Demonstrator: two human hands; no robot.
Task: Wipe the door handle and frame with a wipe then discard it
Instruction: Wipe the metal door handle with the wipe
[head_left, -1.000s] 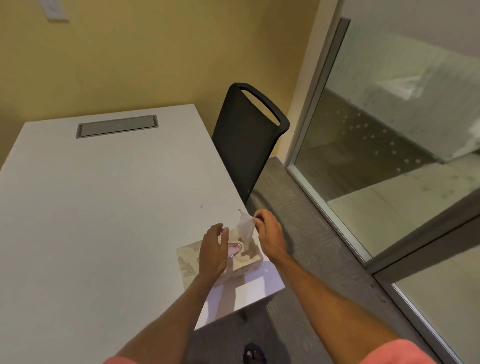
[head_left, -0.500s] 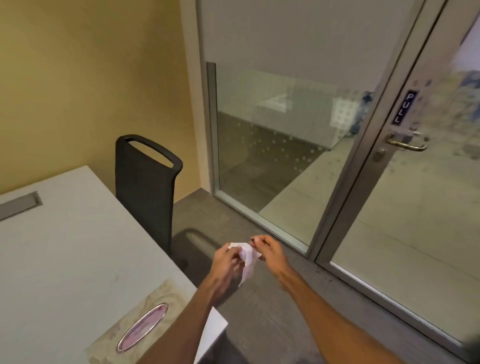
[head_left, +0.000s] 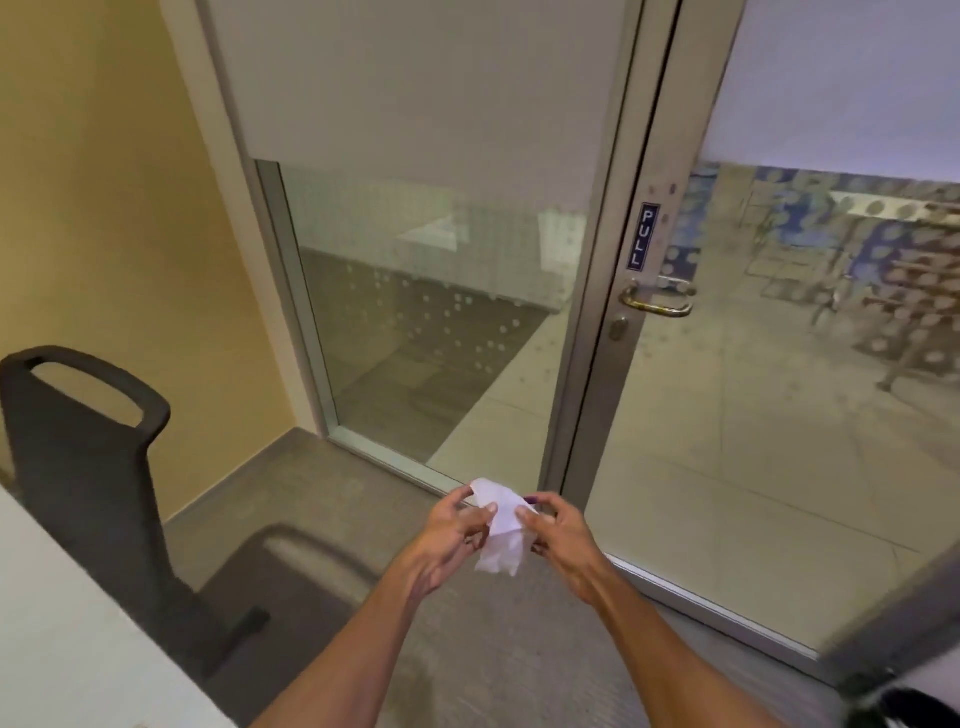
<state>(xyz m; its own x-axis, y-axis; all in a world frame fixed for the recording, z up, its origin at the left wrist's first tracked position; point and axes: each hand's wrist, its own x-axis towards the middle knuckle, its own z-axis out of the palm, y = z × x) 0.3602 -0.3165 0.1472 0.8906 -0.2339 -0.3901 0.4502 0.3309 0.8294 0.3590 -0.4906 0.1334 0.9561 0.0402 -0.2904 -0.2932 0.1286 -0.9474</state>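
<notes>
- Fingers (head_left: 470, 519) of the left hand (head_left: 447, 540) are curled nearly closed, pinching the left edge of a small crumpled white wipe (head_left: 501, 535).
- Right hand (head_left: 563, 540) pinches the wipe's right edge between thumb and fingertips; the sheet hangs between both hands above the grey carpet (head_left: 311, 493).
- A black plastic chair (head_left: 88, 467) stands to the left beside a white table (head_left: 62, 649).
- Farther off, the grey metal door frame (head_left: 613, 312) carries a brass lever door handle (head_left: 657, 301) under a blue PULL sign (head_left: 643, 236), well apart from the hands.

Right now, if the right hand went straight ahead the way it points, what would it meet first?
The right hand points up-left at the wipe it already pinches, with the left hand just beyond. Past those, probably the door frame; depth is unclear.
</notes>
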